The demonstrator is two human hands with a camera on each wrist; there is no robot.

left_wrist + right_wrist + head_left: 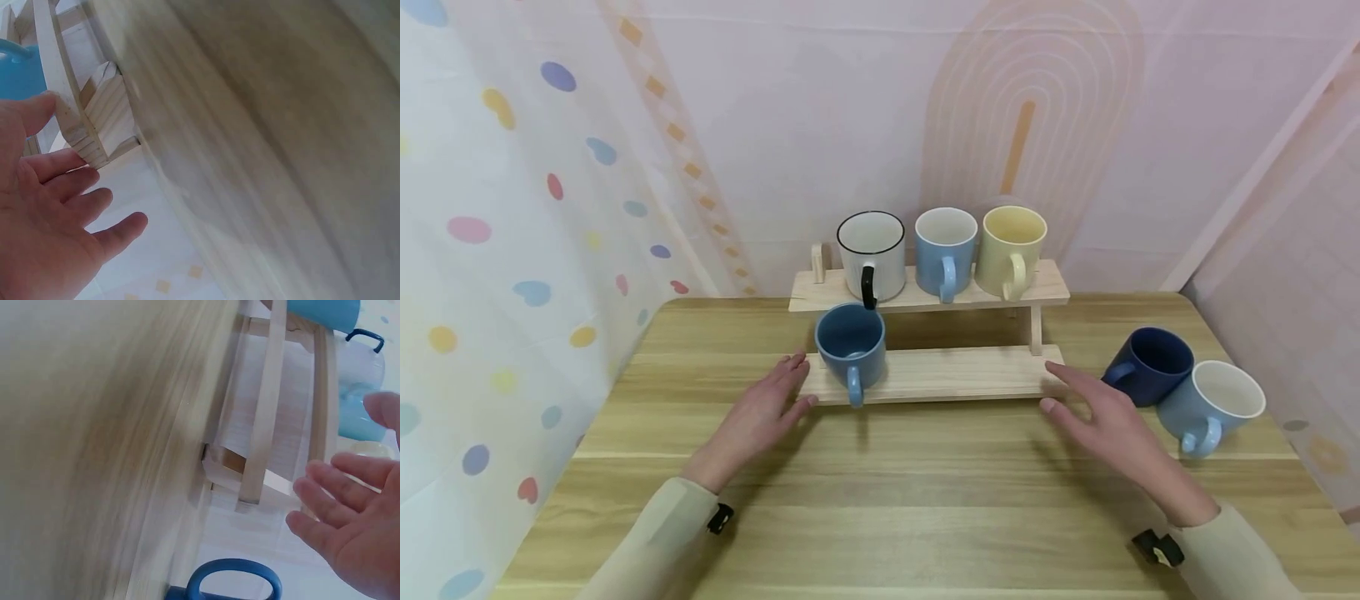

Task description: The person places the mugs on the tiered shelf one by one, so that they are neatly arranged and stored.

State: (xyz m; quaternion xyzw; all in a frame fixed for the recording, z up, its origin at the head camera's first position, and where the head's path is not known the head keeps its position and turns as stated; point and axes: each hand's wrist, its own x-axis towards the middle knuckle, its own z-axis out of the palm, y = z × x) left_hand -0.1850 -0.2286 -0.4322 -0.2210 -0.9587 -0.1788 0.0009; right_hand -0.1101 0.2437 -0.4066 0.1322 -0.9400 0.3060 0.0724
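A two-tier wooden rack (pixel 962 372) stands on the table. At its lower left end is my left hand (pixel 760 417), the thumb and index fingertips right at the board's corner, the other fingers extended. In the left wrist view those fingers (pixel 119 234) spread past the board end. By the lower right end my right hand (pixel 1108 417) hovers with relaxed, parted fingers and nothing in them. A dusty-blue mug (pixel 852 346) sits on the left of the lower board. On the upper board are a white mug with black handle (pixel 872 254), a light-blue mug (pixel 946 252) and a yellow mug (pixel 1011 250).
Right of the rack, a navy mug (pixel 1148 367) leans tilted against a light-blue mug with white inside (pixel 1212 406), both on the wooden table (pixel 880 517). Patterned curtains (pixel 820 108) hang behind and at the sides.
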